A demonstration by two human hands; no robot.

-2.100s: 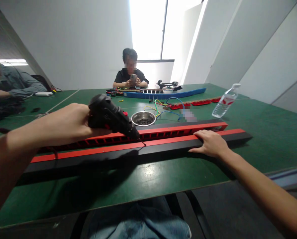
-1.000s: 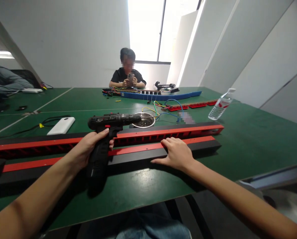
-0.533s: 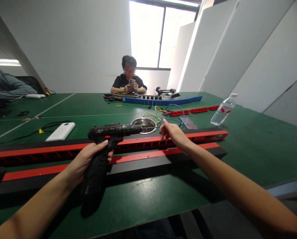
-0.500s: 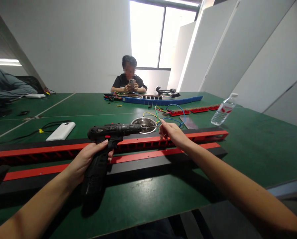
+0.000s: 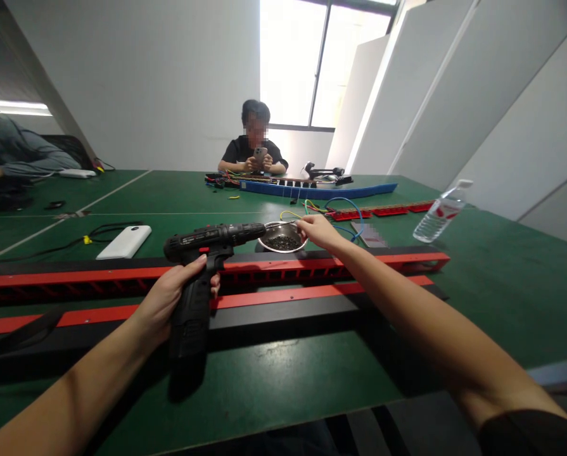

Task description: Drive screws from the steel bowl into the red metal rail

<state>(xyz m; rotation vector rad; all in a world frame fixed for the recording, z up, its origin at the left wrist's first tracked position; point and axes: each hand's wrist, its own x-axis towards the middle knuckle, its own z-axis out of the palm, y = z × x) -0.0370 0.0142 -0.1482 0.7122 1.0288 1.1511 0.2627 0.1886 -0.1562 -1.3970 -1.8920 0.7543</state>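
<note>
My left hand (image 5: 172, 288) is wrapped round the grip of a black cordless drill (image 5: 195, 244), whose long thin bit (image 5: 280, 224) points right. At the bit's tip, the fingers of my right hand (image 5: 317, 229) are pinched together; anything between them is too small to make out. Just below the bit stands a round metal bowl (image 5: 263, 244) with many small dark screws (image 5: 283, 242) in it. Under my forearms lie two long red and black bars (image 5: 259, 296), side by side across the table.
A white power bank (image 5: 124, 242) with a black cable lies left. On the right are a water bottle (image 5: 442, 212), a flat phone-like object (image 5: 369, 234) and coloured wires (image 5: 359, 212). A long blue strip (image 5: 316, 190) lies farther back, before a seated person (image 5: 253, 149) holding a phone.
The drill's bit and my right hand have risen and shifted left relative to the bowl, exposing more of the screws. The whole view has moved slightly.
</note>
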